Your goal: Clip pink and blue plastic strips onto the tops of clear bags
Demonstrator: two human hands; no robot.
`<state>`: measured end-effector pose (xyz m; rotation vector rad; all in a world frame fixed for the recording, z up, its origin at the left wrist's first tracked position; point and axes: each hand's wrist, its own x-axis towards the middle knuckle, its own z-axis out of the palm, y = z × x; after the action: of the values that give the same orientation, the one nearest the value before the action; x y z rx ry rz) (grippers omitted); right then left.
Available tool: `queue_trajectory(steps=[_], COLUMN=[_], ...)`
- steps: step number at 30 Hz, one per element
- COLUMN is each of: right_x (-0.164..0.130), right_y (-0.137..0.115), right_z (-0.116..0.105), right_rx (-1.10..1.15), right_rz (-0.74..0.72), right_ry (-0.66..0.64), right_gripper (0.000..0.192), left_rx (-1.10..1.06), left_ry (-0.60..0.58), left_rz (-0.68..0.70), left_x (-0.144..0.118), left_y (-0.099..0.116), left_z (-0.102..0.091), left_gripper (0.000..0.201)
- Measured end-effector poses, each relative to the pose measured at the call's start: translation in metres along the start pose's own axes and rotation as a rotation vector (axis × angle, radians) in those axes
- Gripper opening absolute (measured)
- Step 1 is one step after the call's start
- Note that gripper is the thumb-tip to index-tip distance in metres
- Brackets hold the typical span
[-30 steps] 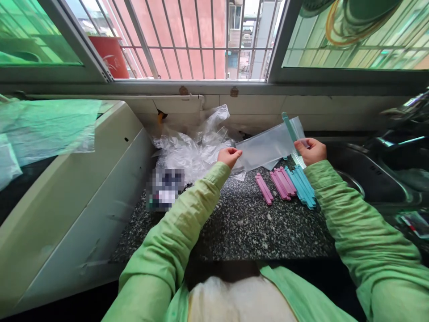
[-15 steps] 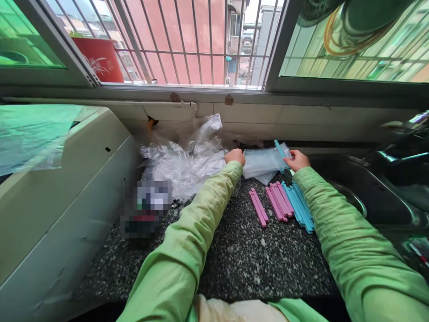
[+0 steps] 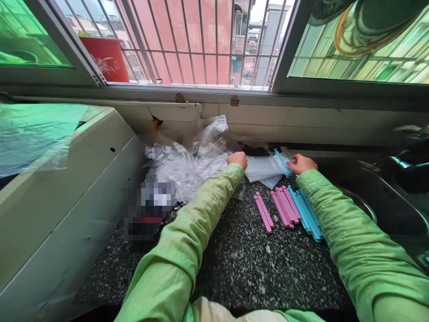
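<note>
My left hand (image 3: 237, 159) is closed at the left end of a flat clear plastic bag (image 3: 263, 167). Across the bag's right end lies a blue sealing clip (image 3: 282, 162), and my right hand (image 3: 303, 164) pinches there, fingers on the bag end and clip. Another clear bag lies partly under the first. Nearer to me on the counter are two pink sealing clips (image 3: 263, 212) side by side, a group of several pink clips (image 3: 285, 206) and a row of several blue clips (image 3: 305, 212), partly covered by my right sleeve.
Crumpled clear plastic (image 3: 187, 167) heaps to the left of my left hand. In front of it is a blurred-out packet (image 3: 150, 210). A pale appliance (image 3: 110, 179) bounds the left side, a dark sink (image 3: 395, 197) the right. The speckled counter (image 3: 261, 268) runs under a barred window.
The blue clip, upright and angled before, now lies lower along the bag's right end. My right hand has shifted slightly with it. The whole view has moved a little to the left.
</note>
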<state>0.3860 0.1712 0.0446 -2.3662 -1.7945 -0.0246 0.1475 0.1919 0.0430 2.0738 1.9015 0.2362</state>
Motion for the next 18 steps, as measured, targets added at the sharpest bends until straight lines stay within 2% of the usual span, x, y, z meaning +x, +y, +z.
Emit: queue_trajectory(steps=[3, 5, 9, 13, 18], right_x=[0.000, 0.000, -0.002, 0.002, 0.018], right_y=[-0.010, -0.023, -0.066, -0.123, -0.187], right_z=[-0.012, -0.019, -0.022, -0.014, 0.003], right_rx=[0.022, 0.050, 0.110, 0.288, 0.431], right_rz=[-0.035, -0.102, -0.251, -0.386, -0.414], right_ry=[0.027, 0.061, 0.093, 0.019, -0.076], right_gripper=[0.034, 0.030, 0.024, 0.025, 0.029], left_rx=[0.088, 0.128, 0.168, 0.200, 0.192], left_ry=[0.132, 0.175, 0.190, 0.145, 0.096], left_rz=[0.084, 0.079, -0.041, -0.157, -0.210], left_x=[-0.009, -0.014, -0.023, -0.030, -0.032], left_y=[-0.014, -0.030, -0.071, -0.109, -0.132], left_z=[-0.018, -0.031, -0.052, -0.062, -0.062], left_gripper=[0.029, 0.028, 0.029, 0.032, 0.033])
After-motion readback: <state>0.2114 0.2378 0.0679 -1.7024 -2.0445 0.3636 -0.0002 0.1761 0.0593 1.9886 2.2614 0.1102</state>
